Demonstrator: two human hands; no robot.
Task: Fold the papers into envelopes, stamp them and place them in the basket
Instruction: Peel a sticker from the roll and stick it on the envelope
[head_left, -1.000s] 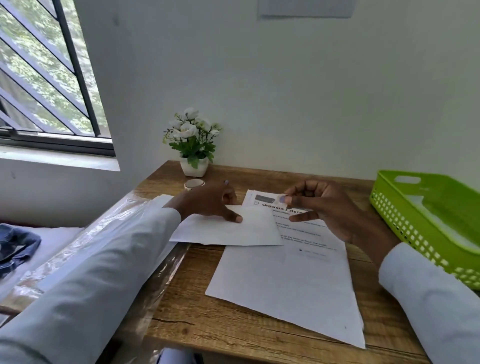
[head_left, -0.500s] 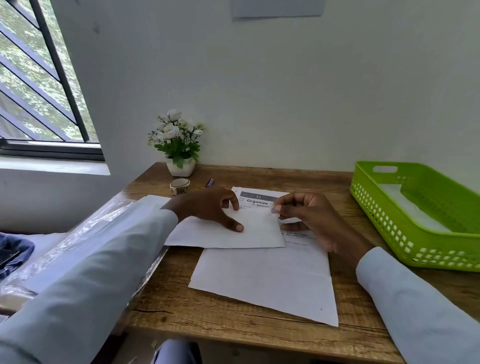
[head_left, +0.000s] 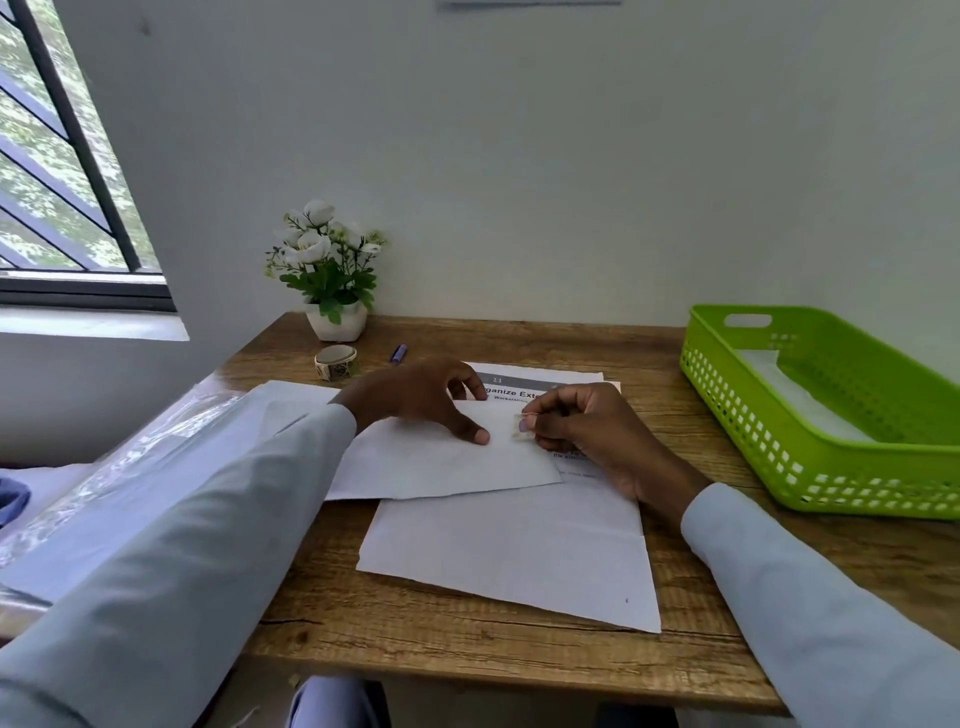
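Note:
A folded white envelope (head_left: 441, 467) lies on a stack of paper sheets (head_left: 514, 556) in the middle of the wooden desk. My left hand (head_left: 421, 402) rests flat on the envelope, thumb and fingers spread, pinning it down. My right hand (head_left: 576, 431) pinches a small pale stamp sticker (head_left: 521, 427) at the envelope's right part, touching or just above the paper. A roll of stamp stickers (head_left: 336, 361) sits behind my left hand. The green plastic basket (head_left: 753, 436) stands at the right with white paper inside.
A small white pot of white flowers (head_left: 332, 280) stands at the desk's back left against the wall. A purple pen (head_left: 398, 353) lies near the roll. Clear plastic wrap (head_left: 130, 431) covers a surface left of the desk. A window is at far left.
My right hand has come down and closer to the envelope with the sticker between its fingertips. The view has tilted and shifted right; my left hand stays on the envelope.

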